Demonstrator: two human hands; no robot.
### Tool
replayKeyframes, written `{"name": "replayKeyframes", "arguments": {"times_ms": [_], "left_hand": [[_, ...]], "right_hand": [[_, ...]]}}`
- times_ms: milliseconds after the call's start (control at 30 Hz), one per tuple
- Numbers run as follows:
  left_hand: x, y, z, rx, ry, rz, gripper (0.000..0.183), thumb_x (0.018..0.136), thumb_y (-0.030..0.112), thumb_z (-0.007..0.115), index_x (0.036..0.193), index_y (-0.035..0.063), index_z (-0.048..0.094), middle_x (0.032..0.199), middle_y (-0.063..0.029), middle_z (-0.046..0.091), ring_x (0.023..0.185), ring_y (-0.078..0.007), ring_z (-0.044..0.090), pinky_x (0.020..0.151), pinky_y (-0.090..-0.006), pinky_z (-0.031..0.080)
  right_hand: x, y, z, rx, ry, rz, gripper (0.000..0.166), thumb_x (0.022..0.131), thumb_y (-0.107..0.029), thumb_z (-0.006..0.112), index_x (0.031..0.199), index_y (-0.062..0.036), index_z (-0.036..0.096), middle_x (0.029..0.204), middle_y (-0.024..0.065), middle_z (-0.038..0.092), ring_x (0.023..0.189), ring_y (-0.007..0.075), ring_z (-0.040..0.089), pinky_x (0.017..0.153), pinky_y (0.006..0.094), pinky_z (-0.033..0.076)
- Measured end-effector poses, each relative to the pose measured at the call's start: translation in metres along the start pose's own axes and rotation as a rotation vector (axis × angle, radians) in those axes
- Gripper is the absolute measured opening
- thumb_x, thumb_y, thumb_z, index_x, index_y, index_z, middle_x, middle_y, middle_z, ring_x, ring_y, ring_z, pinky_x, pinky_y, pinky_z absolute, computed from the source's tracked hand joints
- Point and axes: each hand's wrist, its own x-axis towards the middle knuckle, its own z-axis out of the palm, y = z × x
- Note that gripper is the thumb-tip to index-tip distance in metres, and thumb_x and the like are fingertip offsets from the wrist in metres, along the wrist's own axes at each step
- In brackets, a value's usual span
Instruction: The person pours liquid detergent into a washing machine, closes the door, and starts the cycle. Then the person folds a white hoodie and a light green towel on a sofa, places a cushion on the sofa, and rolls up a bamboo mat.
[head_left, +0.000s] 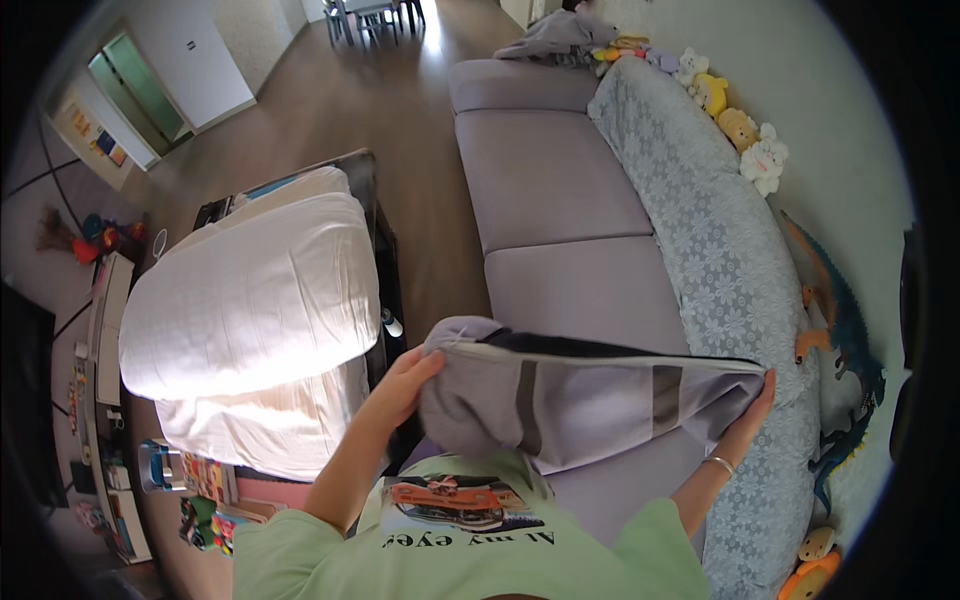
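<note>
A grey-lilac fabric cover (589, 409) with two darker stripes and a pale zip edge is stretched between my hands, above the sofa seat. At its left end, my left hand (411, 375) grips the bunched corner. My right hand (754, 412), with a silver bangle at the wrist, holds the far right corner; its fingers are partly hidden by the cloth. Along the top edge the cover gapes, showing a dark inside. Beneath and beyond it is the grey sofa's seat cushion (581, 289).
Thick white folded bedding (262, 292) lies on a dark table at the left. A flower-patterned cover (720, 285) drapes the sofa back, with plush toys (737, 129) and a toy dinosaur (847, 322) behind it. More grey fabric (559, 34) lies beyond the far armrest.
</note>
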Motion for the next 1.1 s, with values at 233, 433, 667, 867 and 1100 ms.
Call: {"name": "replayKeyframes", "arguments": {"times_ms": [233, 433, 667, 867, 1100], "left_hand": [[0.132, 0.051, -0.037, 0.014, -0.037, -0.035, 0.036, 0.080, 0.023, 0.045, 0.109, 0.0030, 0.039, 0.103, -0.0040, 0.048, 0.094, -0.0118, 0.045, 0.081, -0.0254, 0.034], [0.240, 0.089, -0.064, 0.027, 0.038, -0.036, 0.034, 0.080, 0.022, 0.045, 0.108, 0.0041, 0.040, 0.100, -0.0017, 0.048, 0.091, -0.0091, 0.045, 0.080, -0.0242, 0.034], [0.349, 0.152, -0.084, 0.038, 0.079, -0.077, 0.034, 0.080, 0.021, 0.045, 0.108, 0.0039, 0.040, 0.098, -0.0021, 0.048, 0.089, -0.0098, 0.044, 0.078, -0.0242, 0.035], [0.448, 0.213, -0.139, 0.071, 0.119, -0.093, 0.034, 0.079, 0.021, 0.045, 0.108, 0.0031, 0.041, 0.099, -0.0025, 0.048, 0.090, -0.0110, 0.044, 0.079, -0.0253, 0.035], [0.558, 0.322, -0.223, 0.047, 0.125, -0.066, 0.031, 0.079, 0.019, 0.046, 0.104, 0.0026, 0.043, 0.094, -0.0013, 0.050, 0.087, -0.0092, 0.045, 0.076, -0.0241, 0.036]], "right_hand": [[0.049, 0.001, 0.111, 0.287, 0.062, 0.153, 0.042, 0.080, -0.029, 0.042, 0.107, 0.0020, 0.043, 0.108, 0.0095, 0.044, 0.098, 0.0173, 0.042, 0.082, 0.0258, 0.034], [0.107, -0.013, 0.261, 0.254, 0.029, 0.166, 0.038, 0.079, -0.031, 0.043, 0.100, 0.0000, 0.047, 0.097, 0.0064, 0.049, 0.087, 0.0151, 0.047, 0.075, 0.0253, 0.038], [0.202, 0.000, 0.429, 0.236, -0.103, 0.128, 0.040, 0.078, -0.028, 0.045, 0.106, 0.0009, 0.045, 0.104, 0.0066, 0.045, 0.095, 0.0144, 0.043, 0.083, 0.0251, 0.032], [0.227, 0.036, 0.550, 0.239, -0.049, 0.046, 0.040, 0.075, -0.022, 0.048, 0.107, 0.0021, 0.044, 0.107, 0.0075, 0.044, 0.096, 0.0151, 0.041, 0.084, 0.0253, 0.031], [0.243, 0.053, 0.674, 0.351, -0.007, 0.180, 0.024, 0.076, -0.023, 0.048, 0.089, -0.0030, 0.051, 0.083, 0.0029, 0.051, 0.078, 0.0119, 0.048, 0.070, 0.0250, 0.038]]}}
